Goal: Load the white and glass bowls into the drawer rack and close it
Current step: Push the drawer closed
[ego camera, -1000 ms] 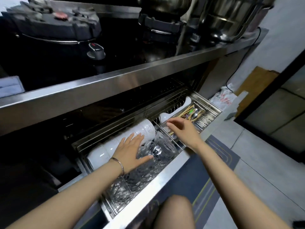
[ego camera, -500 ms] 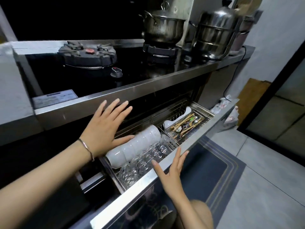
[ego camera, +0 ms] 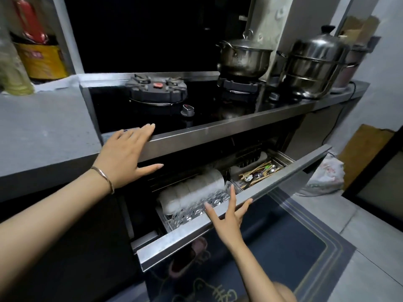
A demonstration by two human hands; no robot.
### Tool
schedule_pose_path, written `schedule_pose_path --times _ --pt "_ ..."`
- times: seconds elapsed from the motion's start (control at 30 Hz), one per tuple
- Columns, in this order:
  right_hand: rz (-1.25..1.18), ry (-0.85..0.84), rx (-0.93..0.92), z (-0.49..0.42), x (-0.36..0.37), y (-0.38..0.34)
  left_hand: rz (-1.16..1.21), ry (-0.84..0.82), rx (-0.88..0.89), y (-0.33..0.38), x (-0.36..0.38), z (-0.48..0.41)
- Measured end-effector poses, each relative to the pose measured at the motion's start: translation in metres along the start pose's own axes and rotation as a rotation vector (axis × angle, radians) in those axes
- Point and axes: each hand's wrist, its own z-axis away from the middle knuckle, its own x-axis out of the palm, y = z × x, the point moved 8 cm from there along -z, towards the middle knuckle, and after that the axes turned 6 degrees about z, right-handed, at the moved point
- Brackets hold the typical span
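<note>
Now I log: left hand [ego camera: 124, 158] moved up to surface [ego camera: 218, 130] edge, flat; right hand [ego camera: 229, 216] (fingers spread) presses drawer [ego camera: 283, 177].

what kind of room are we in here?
Most likely a home kitchen: a gas hob with a steel pot on a burner, a stacked steamer beside it, and a pull-out drawer rack below holding white bowls and cutlery.

the open drawer rack [ego camera: 281, 176] holds white bowls [ego camera: 192, 192], glass bowls [ego camera: 197, 209] and cutlery [ego camera: 257, 173].
</note>
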Motion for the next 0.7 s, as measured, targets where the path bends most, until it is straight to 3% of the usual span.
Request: schedule_pose_path --times 0.7 --pt "0.05 -0.318 -0.109 -0.095 0.056 -0.053 -0.003 0.025 0.01 -0.006 0.01 -0.001"
